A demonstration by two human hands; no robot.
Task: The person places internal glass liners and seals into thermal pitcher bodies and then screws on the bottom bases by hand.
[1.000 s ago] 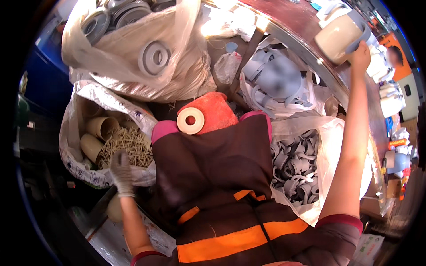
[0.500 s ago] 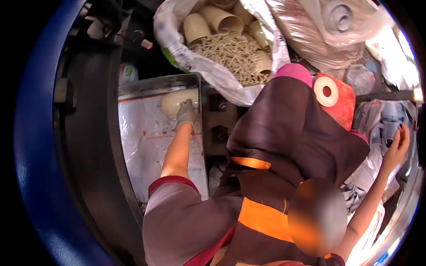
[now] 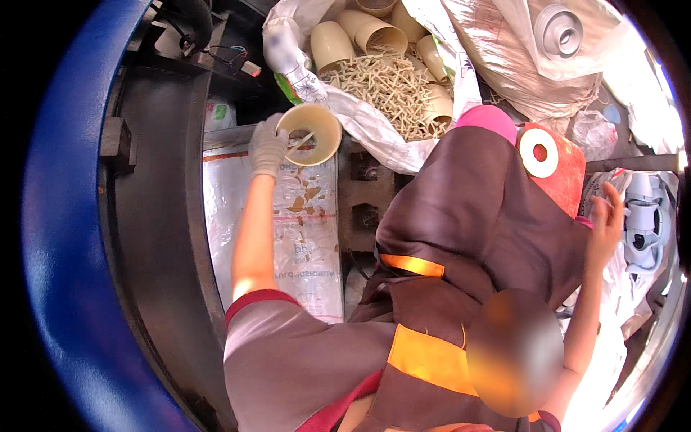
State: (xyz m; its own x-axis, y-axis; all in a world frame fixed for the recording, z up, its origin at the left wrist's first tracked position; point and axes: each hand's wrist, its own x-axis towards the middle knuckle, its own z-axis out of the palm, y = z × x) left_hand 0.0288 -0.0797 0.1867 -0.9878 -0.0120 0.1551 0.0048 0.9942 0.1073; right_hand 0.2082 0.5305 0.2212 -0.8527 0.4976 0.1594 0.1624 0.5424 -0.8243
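In my gloved left hand (image 3: 268,149) is a cream cup-shaped plastic piece (image 3: 314,119), gripped by its left side. The piece is tilted so its round mouth faces up at me, and a thin cream strip shows inside it. Below lies a shallow metal tray (image 3: 216,281) lined with clear-wrapped white sheeting, with brownish flakes on it. My bare right hand (image 3: 606,225) is raised beside my right thigh, fingers apart and nothing seen in them. Grey plastic fittings (image 3: 643,223) lie just to its right.
A white sack (image 3: 277,54) ahead holds several similar cream cups (image 3: 332,43) and a heap of small cream sticks (image 3: 392,90). A cream ring (image 3: 538,153) rests on a red block (image 3: 565,173). Dark machine framing (image 3: 155,237) and a blue curved panel (image 3: 65,237) bound the left.
The left hand has lifted the cream cup off the tray and turned its mouth upward. My right hand has moved left, away from the grey fittings and toward my thigh.
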